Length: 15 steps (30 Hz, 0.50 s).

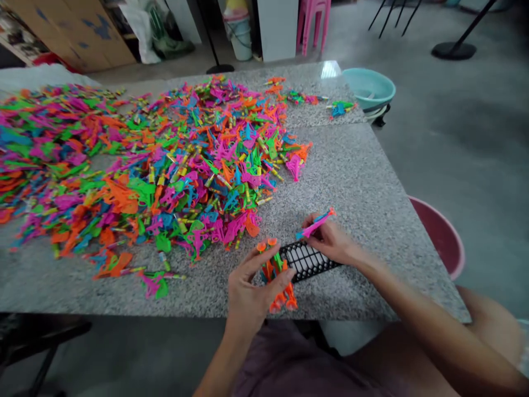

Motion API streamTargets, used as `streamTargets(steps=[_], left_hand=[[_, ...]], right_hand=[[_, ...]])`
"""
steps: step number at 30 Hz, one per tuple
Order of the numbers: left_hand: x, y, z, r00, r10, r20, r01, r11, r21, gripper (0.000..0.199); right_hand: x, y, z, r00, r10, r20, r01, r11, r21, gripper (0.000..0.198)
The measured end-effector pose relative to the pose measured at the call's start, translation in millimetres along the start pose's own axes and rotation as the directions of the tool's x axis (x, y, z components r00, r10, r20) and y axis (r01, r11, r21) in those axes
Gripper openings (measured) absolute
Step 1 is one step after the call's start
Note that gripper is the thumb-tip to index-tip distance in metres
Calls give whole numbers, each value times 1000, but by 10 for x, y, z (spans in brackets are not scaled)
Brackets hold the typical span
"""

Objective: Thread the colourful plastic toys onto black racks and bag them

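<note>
A black plastic rack with rows of openings lies on the grey speckled table near its front edge. Several orange, green and blue plastic toy guns with orange cup-shaped ends sit across the left end of the rack. My left hand is closed around them, thumb on the near side and fingers on the far side. Just above the rack's right half, my right hand pinches a pink and blue toy gun with an orange tip, held tilted. Its fingertips partly hide the lower end.
A large heap of colourful toy guns covers the table's left and middle. A few loose ones lie at the back right. Beside the table's right edge are a turquoise basin and a dark red basin.
</note>
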<state>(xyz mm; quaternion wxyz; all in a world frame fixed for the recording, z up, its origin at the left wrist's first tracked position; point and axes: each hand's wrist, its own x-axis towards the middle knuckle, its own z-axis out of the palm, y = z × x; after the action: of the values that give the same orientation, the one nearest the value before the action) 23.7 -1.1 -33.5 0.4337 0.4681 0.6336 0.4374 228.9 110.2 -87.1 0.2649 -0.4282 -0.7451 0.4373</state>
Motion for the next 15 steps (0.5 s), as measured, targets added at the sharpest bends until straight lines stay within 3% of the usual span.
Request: streamTargets(steps=[4, 6, 11, 15], left_hand=[[19, -4, 18, 1000, 22, -8, -22, 999, -38, 44], [30, 2, 25, 1000, 23, -8, -24, 998, -50, 44], [19, 9, 25, 999, 47, -6, -47, 999, -13, 42], [-21, -28, 41, 996, 88, -27, -89, 996, -26, 43]], right_hand=[[-35, -63, 277, 999, -39, 5, 37, 974, 223, 15], [20, -90, 435, 1000, -11, 25, 5, 972, 233, 10], [129, -172, 573, 993, -27, 115, 34, 998, -54, 13], [107, -347, 531, 976, -7, 220, 83, 938, -338, 20]])
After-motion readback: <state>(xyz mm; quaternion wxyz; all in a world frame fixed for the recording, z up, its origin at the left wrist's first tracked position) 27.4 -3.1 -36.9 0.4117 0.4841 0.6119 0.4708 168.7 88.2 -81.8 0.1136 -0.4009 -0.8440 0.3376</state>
